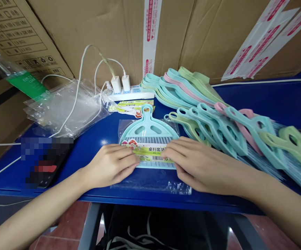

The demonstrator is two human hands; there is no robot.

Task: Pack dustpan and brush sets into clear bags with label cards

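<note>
A light-blue dustpan (147, 122) lies flat on the blue table, its handle pointing away from me. Grey-blue brush bristles (150, 140) show across its pan. Around it is a clear plastic bag (150, 182), whose loose end spreads toward me. A printed green and white label card (150, 150) with mushroom pictures crosses the pan. My left hand (115, 162) has its curled fingers closed at the card's left end. At the right end, the bent fingers of my right hand (197, 163) close on the card. Whether the card lies inside the bag, I cannot tell.
Stacked dustpans (181, 88) and a row of brushes (218, 128) lie to the right. More label cards (132, 108) sit before a power strip (137, 93). Clear bags (69, 107), a bottle (27, 83), a phone (53, 163) and cables are at left. Cardboard boxes (114, 27) stand behind.
</note>
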